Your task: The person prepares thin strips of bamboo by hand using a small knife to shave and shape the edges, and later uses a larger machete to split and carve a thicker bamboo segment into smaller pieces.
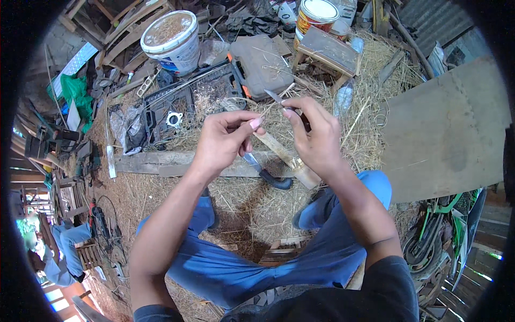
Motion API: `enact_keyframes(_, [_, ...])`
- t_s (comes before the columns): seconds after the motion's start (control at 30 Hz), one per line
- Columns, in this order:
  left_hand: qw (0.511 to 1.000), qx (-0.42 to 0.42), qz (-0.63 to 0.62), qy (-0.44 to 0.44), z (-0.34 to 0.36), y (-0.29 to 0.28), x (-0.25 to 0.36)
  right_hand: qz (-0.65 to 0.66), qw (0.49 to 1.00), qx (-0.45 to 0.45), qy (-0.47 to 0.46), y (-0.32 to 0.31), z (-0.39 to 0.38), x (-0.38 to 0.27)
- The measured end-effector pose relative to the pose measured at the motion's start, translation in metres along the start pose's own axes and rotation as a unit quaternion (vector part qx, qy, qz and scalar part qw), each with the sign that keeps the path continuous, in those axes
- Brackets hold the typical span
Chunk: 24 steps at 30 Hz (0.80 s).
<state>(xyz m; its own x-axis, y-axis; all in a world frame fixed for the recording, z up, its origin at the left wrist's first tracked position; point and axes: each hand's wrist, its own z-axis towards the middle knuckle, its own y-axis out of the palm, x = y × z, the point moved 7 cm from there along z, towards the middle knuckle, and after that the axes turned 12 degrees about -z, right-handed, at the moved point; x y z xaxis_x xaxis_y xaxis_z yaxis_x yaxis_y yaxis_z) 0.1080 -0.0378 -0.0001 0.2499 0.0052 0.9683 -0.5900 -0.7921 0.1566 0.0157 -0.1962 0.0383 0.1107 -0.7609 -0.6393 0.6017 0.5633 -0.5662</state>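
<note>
In front of my chest, my left hand (222,140) pinches a thin, pale strip (268,110) that looks like split bamboo or cane. My right hand (316,131) grips a small knife (273,96), its blade pointing up and to the left. Blade and strip are close together; whether they touch I cannot tell. Below my hands, a longer bamboo piece (279,152) slants down to the right. Beside it lies a larger blade with a curved black handle (276,180).
A wooden plank (145,162) crosses the straw-covered ground. Beyond it are an open tool case (201,86), a grey case (262,61), a white bucket (173,45) and a small wooden stool (330,49). A large flat sheet (445,129) leans right. Another person (72,244) sits far left.
</note>
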Motion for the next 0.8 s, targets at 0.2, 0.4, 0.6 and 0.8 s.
enact_keyframes(0.2, [1.0, 0.02, 0.001, -0.015, 0.0, 0.002, 0.005, -0.004, 0.999, 0.009, -0.052, -0.002, -0.003, -0.006])
enact_keyframes(0.4, [1.0, 0.016, 0.007, -0.017, -0.003, 0.001, 0.006, -0.036, 0.996, 0.074, -0.031, -0.019, 0.007, 0.009])
enact_keyframes(0.6, [0.999, 0.038, -0.01, -0.028, -0.008, -0.001, 0.006, -0.028, 0.998, 0.048, -0.034, -0.009, 0.0, 0.007])
enact_keyframes(0.8, [0.999, 0.03, 0.003, -0.017, -0.009, 0.001, 0.005, -0.017, 0.999, 0.002, -0.049, -0.003, -0.014, -0.007])
